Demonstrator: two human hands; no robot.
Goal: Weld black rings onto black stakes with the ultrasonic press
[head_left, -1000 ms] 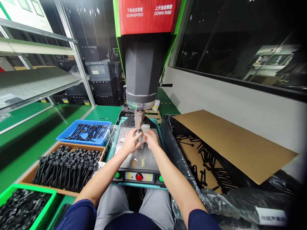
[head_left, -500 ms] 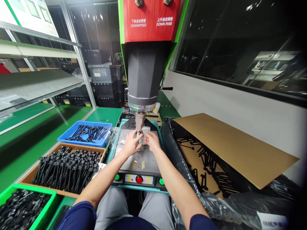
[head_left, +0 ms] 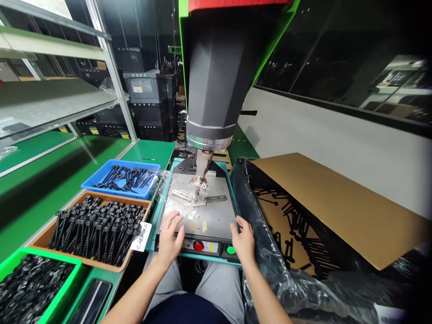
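My left hand (head_left: 171,236) is over the front left of the metal base plate (head_left: 216,218), fingers apart and holding nothing. At the plate's right front corner, my right hand (head_left: 243,237) is open beside the green button (head_left: 231,249); whether it touches the button I cannot tell. A red button (head_left: 198,245) sits on the front panel between my hands. In the middle of the plate stands a small metal fixture (head_left: 200,194) with clear plastic film around it. Directly above it is the metal horn (head_left: 204,164) of the press head (head_left: 216,85). Any part in the fixture is too small to make out.
On the left are a blue tray (head_left: 88,184) of black rods, a brown tray (head_left: 143,209) of black ribbed parts and a green bin (head_left: 76,270) of small black pieces. A phone-like slab (head_left: 91,301) lies nearby. On the right, a plastic-lined box (head_left: 251,211) has a cardboard sheet (head_left: 324,198) over it.
Both hands have left the fixture under the horn and come back toward the front edge, spreading apart to left and right. The camera view has shifted slightly too.
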